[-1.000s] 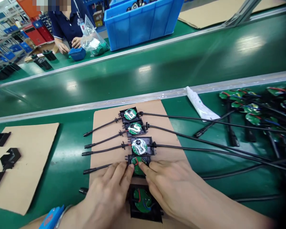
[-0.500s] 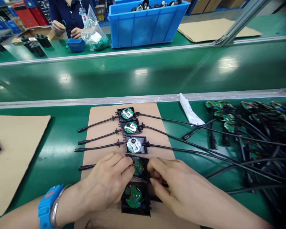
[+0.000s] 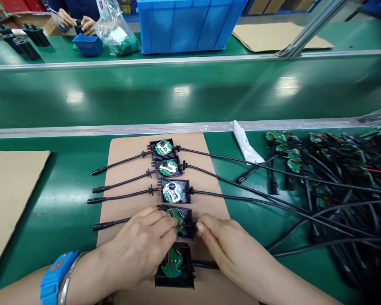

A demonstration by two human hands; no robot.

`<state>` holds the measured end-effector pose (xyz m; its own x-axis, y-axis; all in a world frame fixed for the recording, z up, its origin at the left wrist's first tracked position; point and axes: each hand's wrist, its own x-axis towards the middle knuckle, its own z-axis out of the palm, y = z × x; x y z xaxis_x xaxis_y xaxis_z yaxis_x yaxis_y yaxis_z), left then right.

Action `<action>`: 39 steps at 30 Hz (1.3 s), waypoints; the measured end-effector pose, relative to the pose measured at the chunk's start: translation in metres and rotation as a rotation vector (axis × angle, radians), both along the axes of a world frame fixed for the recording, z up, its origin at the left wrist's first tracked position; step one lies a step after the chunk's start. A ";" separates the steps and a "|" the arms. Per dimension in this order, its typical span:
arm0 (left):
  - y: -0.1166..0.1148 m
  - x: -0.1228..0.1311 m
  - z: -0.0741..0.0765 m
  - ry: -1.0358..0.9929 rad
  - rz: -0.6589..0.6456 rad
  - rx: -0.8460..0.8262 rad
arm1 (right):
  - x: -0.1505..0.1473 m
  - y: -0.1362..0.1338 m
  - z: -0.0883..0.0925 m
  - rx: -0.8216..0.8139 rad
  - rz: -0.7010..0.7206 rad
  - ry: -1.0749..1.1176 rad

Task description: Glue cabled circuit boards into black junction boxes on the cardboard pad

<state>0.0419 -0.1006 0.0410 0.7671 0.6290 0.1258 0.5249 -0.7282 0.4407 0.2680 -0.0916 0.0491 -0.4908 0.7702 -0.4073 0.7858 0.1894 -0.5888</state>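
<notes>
Five shallow black plastic cases lie in a column, with round green circuit boards in them. My left hand (image 3: 146,243) curls over the left side of the fourth case (image 3: 187,216), its fingertips on the circuit board (image 3: 179,217) and hiding part of it. At that case's right edge, my right hand (image 3: 224,239) pinches a black cable (image 3: 190,226), mostly covered by the fingers. Nearest me, the fifth case (image 3: 187,279) holds a board with coloured wires. White paste marks the board (image 3: 172,192) in the third case and the two boards beyond.
Cardboard (image 3: 209,169) lies under the cases. To the right are a white tube (image 3: 246,144) and a tangled pile of cabled boards (image 3: 333,169). Beyond the rail (image 3: 114,129), a co-worker's hands (image 3: 78,23) work near a small blue bin (image 3: 88,45) and a large blue crate (image 3: 190,27).
My right hand has closed its thumb and fingers on the cable at the fourth case's edge. My left hand stays over the board. The whole view has shifted slightly.
</notes>
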 end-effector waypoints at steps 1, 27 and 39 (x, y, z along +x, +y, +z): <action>0.000 0.000 0.001 0.025 0.003 -0.018 | 0.001 0.002 0.000 -0.003 0.020 -0.043; -0.010 0.023 0.010 0.291 0.042 0.083 | 0.008 0.003 -0.019 0.570 0.129 0.236; 0.046 -0.028 -0.006 0.063 0.461 -0.036 | 0.015 0.059 -0.021 0.627 0.089 0.146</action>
<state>0.0143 -0.0550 0.0345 0.4120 0.9092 0.0593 0.8168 -0.3974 0.4182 0.2833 -0.0329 0.0283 -0.5803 0.7938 0.1819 0.6716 0.5928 -0.4445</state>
